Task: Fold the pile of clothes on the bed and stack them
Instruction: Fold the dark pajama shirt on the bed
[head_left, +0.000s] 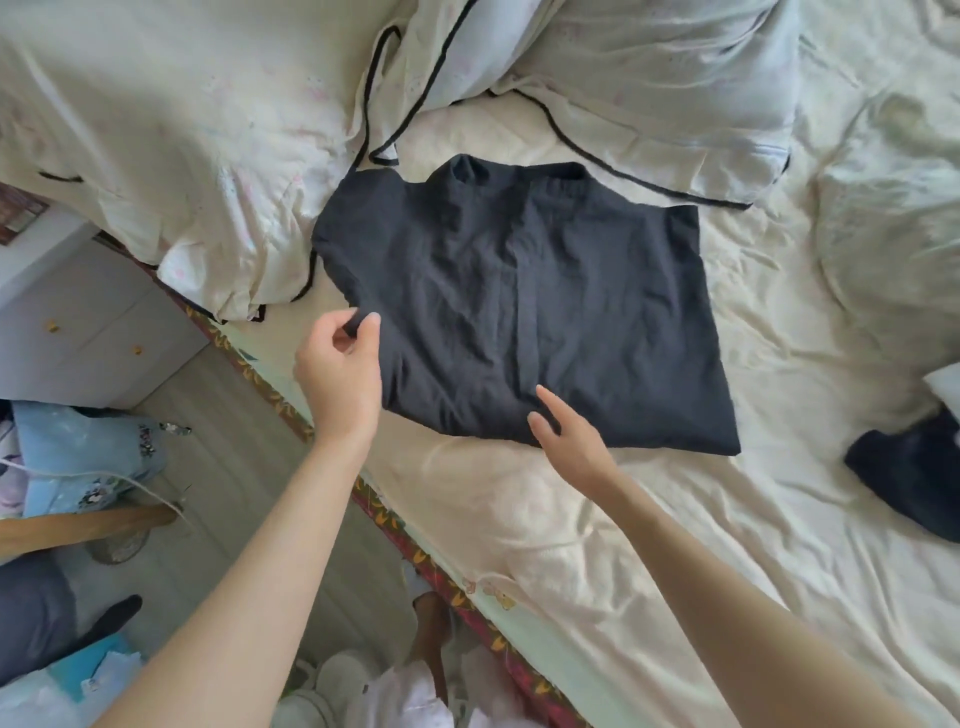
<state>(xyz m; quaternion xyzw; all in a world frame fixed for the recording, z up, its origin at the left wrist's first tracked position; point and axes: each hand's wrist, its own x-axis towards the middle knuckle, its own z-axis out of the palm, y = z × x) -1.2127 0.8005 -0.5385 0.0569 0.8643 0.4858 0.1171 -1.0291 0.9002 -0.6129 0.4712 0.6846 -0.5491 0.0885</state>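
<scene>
Bed (649, 519): cream sheet, rumpled.
Black garment (519, 301): flat, collar pointing toward pillows (649, 78).
Hands: left hand (340, 374) pinches its edge; right hand (566, 436) open, fingers touching it.
Nearby: dark clothes (909, 478) right.

place: home bedroom
bed (649, 545): cream sheet, centre to 3 o'clock
pillows (649, 88): 12 o'clock
drawer unit (93, 322): white, 9 o'clock
floor (218, 467): wood, 8 o'clock

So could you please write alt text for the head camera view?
A person's left hand pinches the edge of a dark garment spread on a cream bed sheet, while the right hand hovers open at its near edge. Another dark garment lies crumpled at right.
</scene>
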